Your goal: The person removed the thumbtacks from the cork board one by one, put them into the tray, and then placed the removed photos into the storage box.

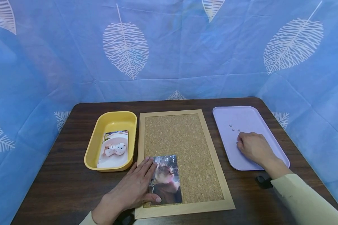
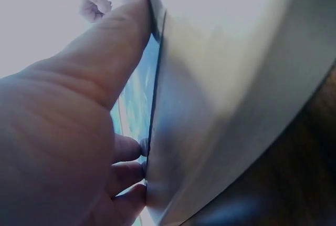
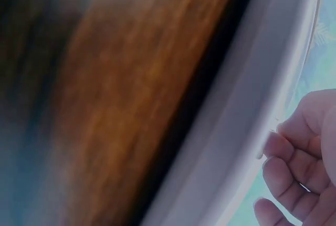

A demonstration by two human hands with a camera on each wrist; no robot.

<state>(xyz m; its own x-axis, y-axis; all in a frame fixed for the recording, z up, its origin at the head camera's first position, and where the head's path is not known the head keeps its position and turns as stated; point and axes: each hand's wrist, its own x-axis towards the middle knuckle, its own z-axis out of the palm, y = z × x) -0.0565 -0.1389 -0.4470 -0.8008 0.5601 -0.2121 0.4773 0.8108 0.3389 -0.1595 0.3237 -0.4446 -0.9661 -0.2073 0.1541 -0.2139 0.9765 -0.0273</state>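
Note:
My left hand (image 1: 138, 184) lies with straight fingers over the left side of a photo (image 1: 167, 184), pressing it onto the lower left of a wood-framed corkboard (image 1: 186, 140). Its thumb rests near the photo's lower edge. Over the lilac tray (image 1: 262, 131), my right hand (image 1: 254, 148) is lowered with curled fingers. In the right wrist view its thumb and index fingertips (image 3: 278, 144) meet on a tiny thumbtack, mostly hidden. Several more small thumbtacks (image 1: 233, 129) lie on the tray just beyond that hand.
A yellow bin (image 1: 91, 150) left of the corkboard contains a photo (image 1: 114, 150) of two small white figures. All stand on a dark wooden table (image 1: 56, 175). Blue leaf-print cloth (image 1: 186, 56) hangs behind and at both sides.

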